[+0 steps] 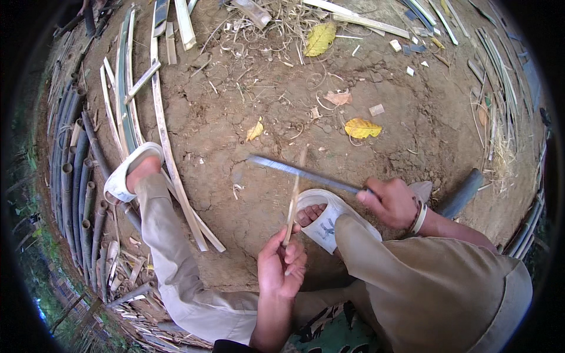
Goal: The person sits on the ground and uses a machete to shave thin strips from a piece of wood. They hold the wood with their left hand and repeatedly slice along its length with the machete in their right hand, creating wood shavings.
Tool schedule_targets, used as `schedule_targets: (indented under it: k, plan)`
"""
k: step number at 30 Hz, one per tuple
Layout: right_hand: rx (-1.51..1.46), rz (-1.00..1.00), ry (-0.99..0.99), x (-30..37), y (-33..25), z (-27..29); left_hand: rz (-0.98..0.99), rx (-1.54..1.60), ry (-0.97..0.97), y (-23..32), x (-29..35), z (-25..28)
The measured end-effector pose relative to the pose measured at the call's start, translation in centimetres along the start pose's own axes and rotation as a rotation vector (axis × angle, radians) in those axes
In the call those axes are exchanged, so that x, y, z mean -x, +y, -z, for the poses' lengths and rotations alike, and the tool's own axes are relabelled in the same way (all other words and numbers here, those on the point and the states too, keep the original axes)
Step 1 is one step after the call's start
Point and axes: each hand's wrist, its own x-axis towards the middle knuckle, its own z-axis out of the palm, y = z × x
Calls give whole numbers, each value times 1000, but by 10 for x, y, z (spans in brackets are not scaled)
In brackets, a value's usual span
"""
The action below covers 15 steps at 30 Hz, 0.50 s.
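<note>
My left hand (282, 262) is closed around the lower part of a thin, pale bamboo strip (294, 203), which points up and away over the ground. In my right hand (391, 203) is the handle of a long knife (306, 175), its narrow grey blade reaching leftward. The blade crosses the strip near its upper end; whether the two touch I cannot tell. Both the blade's tip and the strip's far end look slightly smeared by motion. Fingers of the right hand hide most of the handle.
My sandalled feet (332, 220) rest on bare brown soil. Dark bamboo poles (69, 194) are piled along the left, with long split bamboo strips (162, 126) beside them. One thick pole (462, 194) lies by my right forearm. Yellow leaves (362, 127) and shavings (276, 35) are scattered farther off.
</note>
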Motion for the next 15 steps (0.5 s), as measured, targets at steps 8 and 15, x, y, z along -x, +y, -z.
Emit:
schedule_targets:
  k: [8, 15]
  plan:
    - [1, 252, -176, -8, -41, 1, 154, 390, -149, -36, 0, -9]
    - [78, 271, -171, -13, -42, -6, 119, 511, -149, -44, -3, -2]
